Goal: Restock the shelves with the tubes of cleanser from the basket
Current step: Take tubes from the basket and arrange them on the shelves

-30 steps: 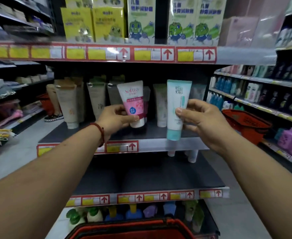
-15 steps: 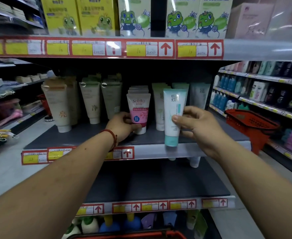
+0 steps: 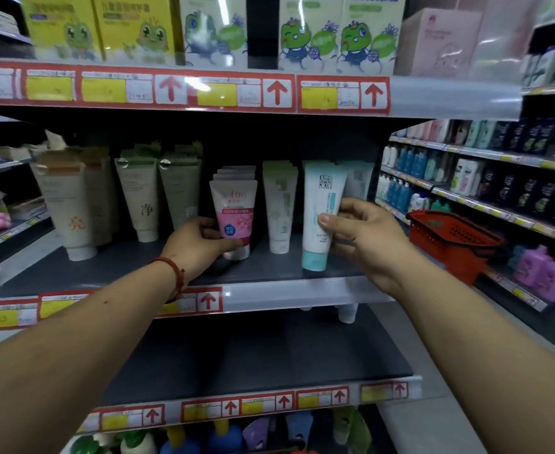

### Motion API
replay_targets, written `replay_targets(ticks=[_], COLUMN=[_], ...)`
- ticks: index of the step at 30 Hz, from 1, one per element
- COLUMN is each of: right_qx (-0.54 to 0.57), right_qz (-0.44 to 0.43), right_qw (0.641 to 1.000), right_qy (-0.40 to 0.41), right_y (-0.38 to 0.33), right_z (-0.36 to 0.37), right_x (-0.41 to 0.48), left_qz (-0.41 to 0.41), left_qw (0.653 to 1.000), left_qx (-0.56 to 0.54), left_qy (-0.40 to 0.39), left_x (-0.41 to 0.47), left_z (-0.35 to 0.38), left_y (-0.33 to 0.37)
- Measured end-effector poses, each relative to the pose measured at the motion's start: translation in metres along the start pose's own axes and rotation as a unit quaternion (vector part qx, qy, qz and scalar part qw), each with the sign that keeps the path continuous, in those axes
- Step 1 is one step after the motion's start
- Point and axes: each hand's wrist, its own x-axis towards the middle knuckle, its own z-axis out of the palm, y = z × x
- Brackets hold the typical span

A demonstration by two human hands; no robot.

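Head camera view, looking down two bare forearms at a shop shelf unit. The left hand (image 3: 200, 244), a red string bracelet (image 3: 172, 273) on its wrist, grasps a pink and white tube of cleanser (image 3: 235, 213) low on its body, thumb across the front. The tube stands cap down on the grey middle shelf (image 3: 286, 291), at the front of a row of matching pink tubes directly behind the grip.

The right hand (image 3: 364, 237) pinches a taller white tube with a teal cap (image 3: 318, 217), thumb on the front face and fingers curled round its right edge. Its cap hangs just below the grip, at or barely above the shelf; which, cannot be told. More pale tubes stand behind this grip.

Between the two grips stands a white and green tube (image 3: 281, 208), untouched. Left of the left hand's grip are sage and beige tubes (image 3: 69, 211). Above both grips, boxes with cartoon frogs (image 3: 308, 31) line the top shelf. Right of the right hand's grip, well apart, a red basket (image 3: 453, 237) sits in the aisle
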Motion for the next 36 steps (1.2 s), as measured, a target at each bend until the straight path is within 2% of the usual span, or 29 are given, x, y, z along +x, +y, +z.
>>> replay_targets(ticks=[6,14,18,22,27,31,36], right_qx=[-0.036,-0.057,-0.061,-0.063,-0.047,-0.043,-0.039], right_qz=[-0.018,-0.005,0.000,0.003,0.003,-0.001,-0.004], right_qw=[0.997,0.994,0.995,0.995,0.996,0.997,0.998], right_qy=[0.064,0.088,0.085,0.075,0.071,0.066,0.057], right_y=[-0.001,0.017,0.022,0.026,0.036,0.039,0.036], right_z=[-0.054,-0.082,-0.087,-0.088,-0.092,-0.091,-0.091], right_x=[0.028,0.076,0.090,0.095,0.094,0.091,0.089], left_qz=[0.014,0.003,0.013,0.068,0.103,0.079,0.038], left_qw=[1.000,0.999,0.995,0.981,0.967,0.965,0.974], left_qx=[0.018,0.033,0.008,-0.007,-0.005,0.019,0.021], left_qy=[-0.014,0.018,0.096,0.180,0.232,0.250,0.223], left_x=[0.000,0.004,-0.006,-0.017,-0.027,-0.022,-0.010], left_z=[0.008,0.014,0.017,0.028,0.040,0.038,0.036], left_y=[0.004,0.002,0.008,0.020,0.030,0.023,0.015])
